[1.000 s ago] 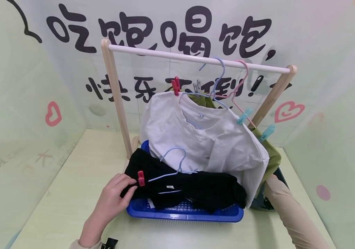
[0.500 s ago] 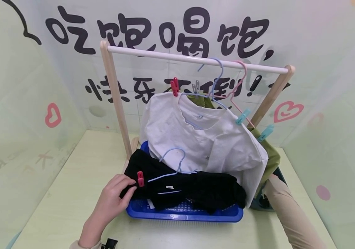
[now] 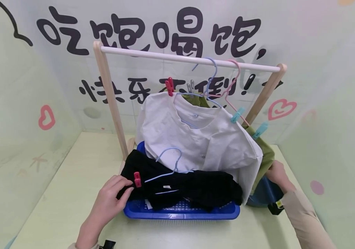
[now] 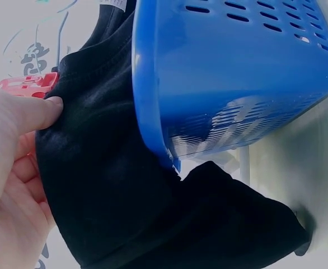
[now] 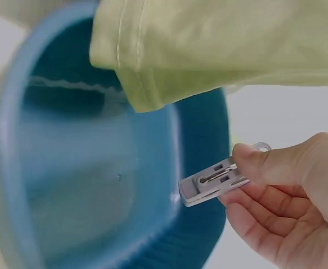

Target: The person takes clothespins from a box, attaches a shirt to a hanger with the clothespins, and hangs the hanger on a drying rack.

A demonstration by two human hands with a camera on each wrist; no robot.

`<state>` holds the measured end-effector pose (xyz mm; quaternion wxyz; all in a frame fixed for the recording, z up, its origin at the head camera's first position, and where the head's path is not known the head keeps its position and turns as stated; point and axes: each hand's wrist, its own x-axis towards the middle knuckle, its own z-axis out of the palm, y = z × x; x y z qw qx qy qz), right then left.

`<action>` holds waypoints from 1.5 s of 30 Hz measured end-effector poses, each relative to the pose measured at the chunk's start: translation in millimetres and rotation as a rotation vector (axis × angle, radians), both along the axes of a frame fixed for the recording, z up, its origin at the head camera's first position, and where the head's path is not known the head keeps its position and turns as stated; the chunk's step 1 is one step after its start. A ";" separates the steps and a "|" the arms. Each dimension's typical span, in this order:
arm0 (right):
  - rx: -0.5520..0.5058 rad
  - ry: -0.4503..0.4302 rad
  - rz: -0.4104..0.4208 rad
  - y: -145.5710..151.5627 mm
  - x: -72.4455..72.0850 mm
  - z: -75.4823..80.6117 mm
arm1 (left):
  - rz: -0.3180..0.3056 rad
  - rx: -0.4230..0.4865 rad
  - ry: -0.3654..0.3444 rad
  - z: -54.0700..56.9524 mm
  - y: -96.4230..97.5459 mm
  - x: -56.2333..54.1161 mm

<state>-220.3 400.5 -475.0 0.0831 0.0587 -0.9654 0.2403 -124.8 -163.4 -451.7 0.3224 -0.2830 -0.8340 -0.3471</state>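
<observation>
A black shirt [image 3: 210, 186] lies across a blue basket [image 3: 182, 215], with a blue hanger [image 3: 177, 164] in its neck. One red clothespin [image 3: 137, 180] clips the shirt's left shoulder. Just beside that pin, my left hand [image 3: 110, 193] pinches the black cloth, thumb on top and fingers behind, as the left wrist view shows. My right hand [image 5: 287, 196] grips a grey clothespin [image 5: 211, 182] between thumb and fingers, over the rim of a blue tub [image 5: 10, 140]. In the head view the pin is hidden, and the right hand [image 3: 278, 174] is beside a green garment [image 3: 264, 160].
A rack with a white rod [image 3: 165, 56] stands behind. From it hang a white shirt [image 3: 193, 141] on a blue hanger and the green garment on a pink hanger [image 3: 235, 81]. Red, grey and aqua clothespins [image 3: 237, 115] clip them. Printed walls enclose the table [image 3: 68, 193].
My right hand has come up out of the tub, from behind the green garment, and now shows. The left hand keeps its pinch on the black shirt. The head view has shifted slightly.
</observation>
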 end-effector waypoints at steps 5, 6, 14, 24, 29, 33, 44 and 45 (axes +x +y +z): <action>-0.084 -0.059 -0.058 -25.7 31.4 36.2 | 0.001 0.000 -0.003 -0.2 -0.3 -0.5; -0.122 -0.055 -0.060 -26.1 35.4 37.6 | -0.002 -0.001 0.005 -0.2 -0.2 -0.8; -0.304 -0.004 0.000 -42.5 72.9 58.8 | -0.009 -0.018 0.034 0.8 0.4 -2.0; -0.439 0.109 0.066 -80.8 104.0 82.3 | -0.019 0.009 0.024 -0.9 0.2 -2.0; -0.580 0.218 0.269 -116.6 109.5 86.7 | -0.012 0.008 0.014 -1.5 0.1 -1.9; -0.651 0.269 0.351 -147.0 103.9 83.8 | 0.000 0.007 0.003 -1.3 -0.6 -1.8; -0.736 0.347 0.406 -190.1 68.9 71.7 | -0.010 0.010 0.001 -0.2 -0.8 0.3; -0.735 0.350 0.413 -192.5 66.5 70.9 | -0.010 0.011 0.001 0.0 -1.1 0.5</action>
